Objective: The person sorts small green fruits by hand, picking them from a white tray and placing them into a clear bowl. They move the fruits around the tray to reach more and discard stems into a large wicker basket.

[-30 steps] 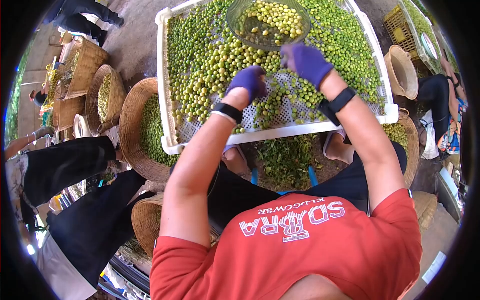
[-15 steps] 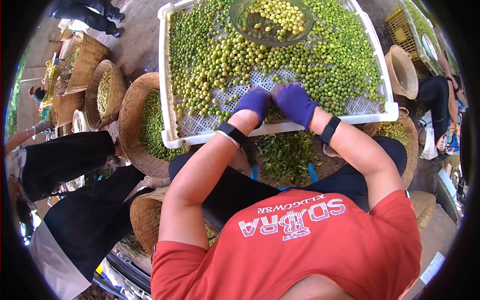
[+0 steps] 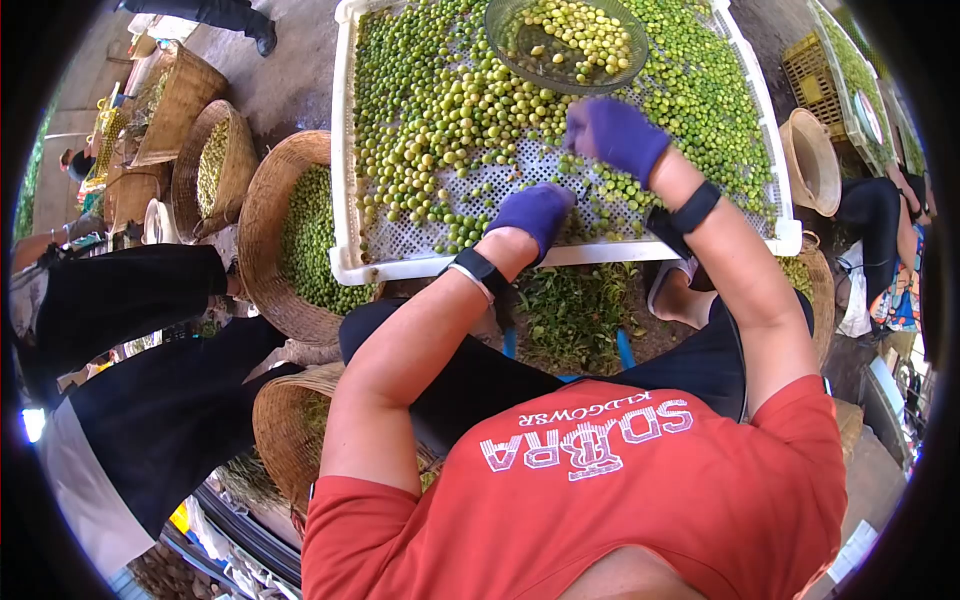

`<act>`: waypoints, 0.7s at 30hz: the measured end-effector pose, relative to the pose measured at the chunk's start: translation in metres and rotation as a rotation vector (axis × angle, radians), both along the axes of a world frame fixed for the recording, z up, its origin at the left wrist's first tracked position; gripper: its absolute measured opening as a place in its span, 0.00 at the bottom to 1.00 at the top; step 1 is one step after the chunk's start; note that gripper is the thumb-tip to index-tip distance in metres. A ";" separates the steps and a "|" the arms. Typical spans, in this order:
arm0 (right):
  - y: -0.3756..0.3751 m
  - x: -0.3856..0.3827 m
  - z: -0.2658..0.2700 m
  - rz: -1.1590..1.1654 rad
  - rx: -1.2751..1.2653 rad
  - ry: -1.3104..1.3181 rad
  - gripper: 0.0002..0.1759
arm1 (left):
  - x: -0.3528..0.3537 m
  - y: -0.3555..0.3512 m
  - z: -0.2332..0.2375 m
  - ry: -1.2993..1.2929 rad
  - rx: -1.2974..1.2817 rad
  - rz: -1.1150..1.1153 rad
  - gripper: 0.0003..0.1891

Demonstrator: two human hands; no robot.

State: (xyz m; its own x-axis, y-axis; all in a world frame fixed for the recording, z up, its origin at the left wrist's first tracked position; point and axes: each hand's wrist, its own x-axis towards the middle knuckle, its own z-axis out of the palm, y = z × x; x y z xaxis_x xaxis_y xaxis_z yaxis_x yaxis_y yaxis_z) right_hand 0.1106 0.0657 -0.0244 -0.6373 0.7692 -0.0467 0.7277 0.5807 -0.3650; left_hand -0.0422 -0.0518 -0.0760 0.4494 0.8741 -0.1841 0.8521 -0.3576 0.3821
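Note:
A white perforated tray (image 3: 344, 140) carries many small round fruits (image 3: 455, 112), green to yellowish, like gooseberries. My left hand (image 3: 533, 213), in a purple glove, is low over the tray near its front edge, fingers curled beside a few loose fruits. Farther forward and to the right, my right hand (image 3: 618, 137), gloved alike, has its fingers bent in over the fruits below the bowl. What either hand holds is hidden. A clear round bowl (image 3: 520, 62) with paler yellow fruits sits on the tray's far part.
Left of the tray stands a large wicker basket (image 3: 262, 215) of green fruits, with more baskets (image 3: 232, 155) behind. To the right are a pale tub (image 3: 812, 160) and a yellow crate (image 3: 806, 72). Other people's legs (image 3: 130, 295) show at both sides. Leafy greens (image 3: 575, 315) lie below the tray.
My hands, close together before, are now apart: the right has moved forward toward the bowl, the left slightly back toward the tray's front edge. The view has shifted a little.

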 end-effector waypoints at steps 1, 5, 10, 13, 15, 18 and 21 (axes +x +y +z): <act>0.009 0.000 0.022 -0.100 0.082 0.168 0.16 | -0.002 0.000 -0.009 -0.043 0.049 -0.043 0.11; 0.026 -0.002 0.033 -0.190 0.344 0.467 0.18 | 0.009 0.004 0.008 0.009 -0.051 -0.144 0.11; 0.008 -0.023 -0.016 0.168 -0.043 0.299 0.10 | 0.017 0.006 0.007 0.013 -0.158 -0.068 0.08; 0.000 -0.051 -0.053 0.223 0.070 0.217 0.11 | 0.016 0.008 -0.011 0.019 -0.215 -0.112 0.08; -0.003 -0.068 -0.074 0.274 0.115 0.160 0.06 | 0.008 0.003 -0.007 -0.062 -0.191 -0.061 0.12; -0.004 -0.076 -0.081 0.297 0.158 0.114 0.05 | -0.020 0.001 0.002 -0.263 -0.208 0.051 0.18; -0.001 -0.074 -0.077 0.246 0.158 0.098 0.05 | -0.081 0.009 0.015 -0.404 -0.333 0.479 0.19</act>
